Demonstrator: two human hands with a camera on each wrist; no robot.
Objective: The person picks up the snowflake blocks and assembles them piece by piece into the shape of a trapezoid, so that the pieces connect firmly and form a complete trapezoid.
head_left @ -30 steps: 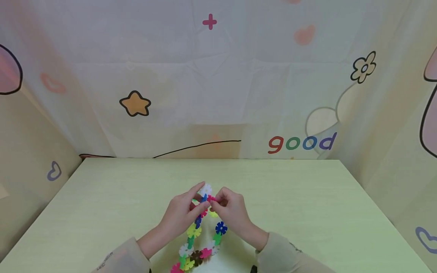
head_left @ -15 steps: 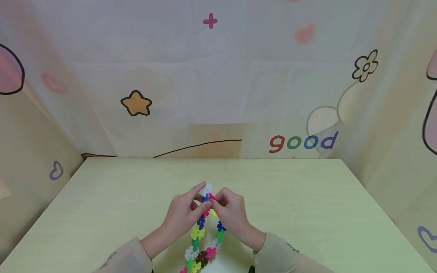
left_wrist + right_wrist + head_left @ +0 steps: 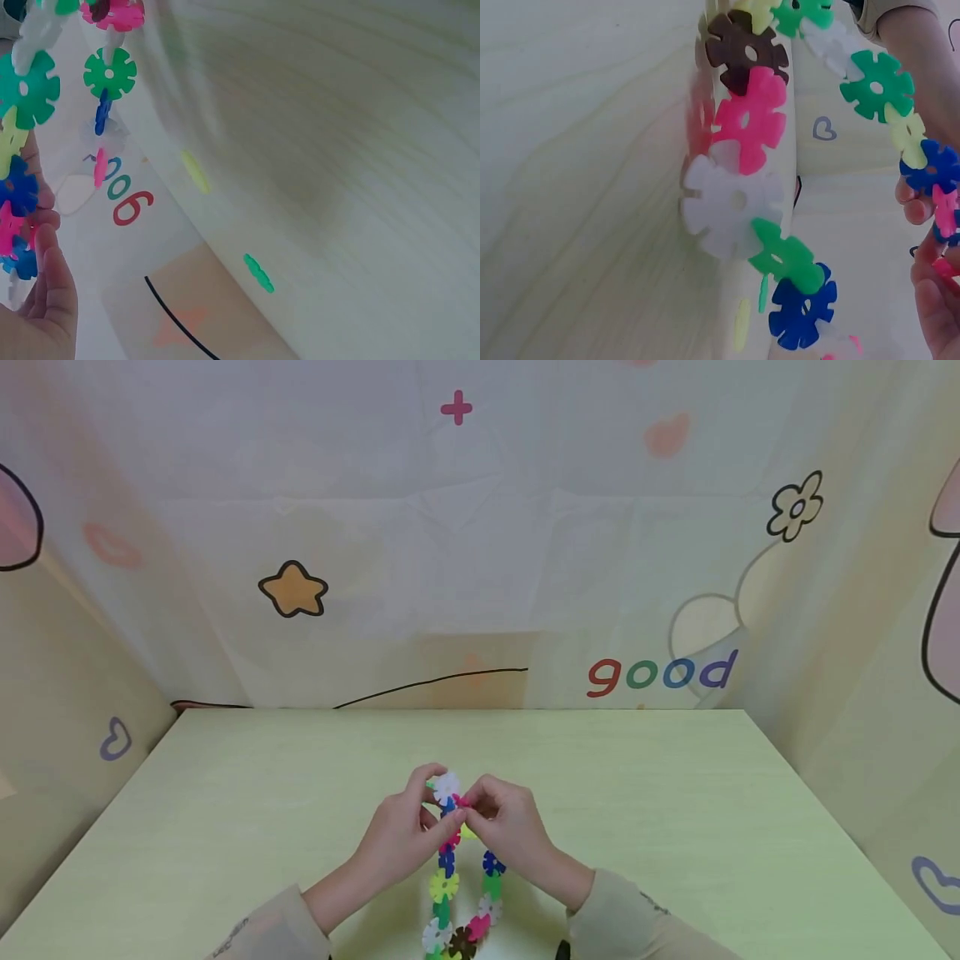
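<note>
A chain of interlocking plastic snowflake discs (image 3: 444,886) in several colours hangs in a loop below both hands. My left hand (image 3: 393,839) holds its upper end between thumb and fingers, near a white disc (image 3: 447,788) and a blue disc (image 3: 447,810). The right hand (image 3: 510,822) pinches a pink disc (image 3: 461,801) against that end, thumb and forefinger together. In the right wrist view, the lower chain shows a brown disc (image 3: 731,41), a large white disc (image 3: 720,210) and a blue disc (image 3: 795,319). Fingers partly hide the pink disc.
A loose yellow disc (image 3: 196,171) and a green disc (image 3: 259,272) lie on the pale table (image 3: 637,827) beyond the hands. A printed curtain (image 3: 375,552) stands behind the table's far edge and along both sides.
The hanging loop has swung to the right and sits a little lower. The left forefinger has bent more beside the white disc, and both hands still hold on at the same place.
</note>
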